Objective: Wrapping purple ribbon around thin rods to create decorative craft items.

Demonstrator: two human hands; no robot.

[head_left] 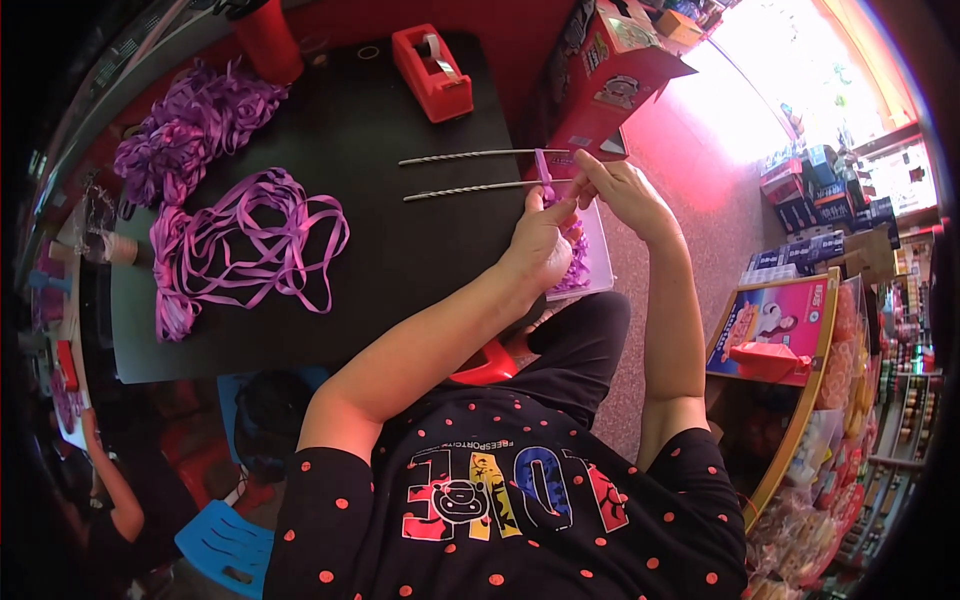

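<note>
1. At the table's right edge, in the head view, we are closing our left hand (540, 240) around the near ends of two thin metal rods (470, 172), fingers curled tight.
2. We are pinching a purple ribbon strip (543, 165) with our right hand (615, 185), thumb and forefinger closed on it, just where it is crossing the rods.
3. Rods are lying almost parallel, pointing left over the black table (400, 250), tips well apart from the red tape dispenser (432, 72).
4. Under our hands a clear tray (600, 262) is sitting at the table edge, with purple ribbon pieces inside, partly hidden.
5. Left on the table a loose purple ribbon tangle (240, 250) is lying, with a bunch of purple bows (195, 125) behind it.
6. Beyond our hands a red carton (620, 75) is standing open.
</note>
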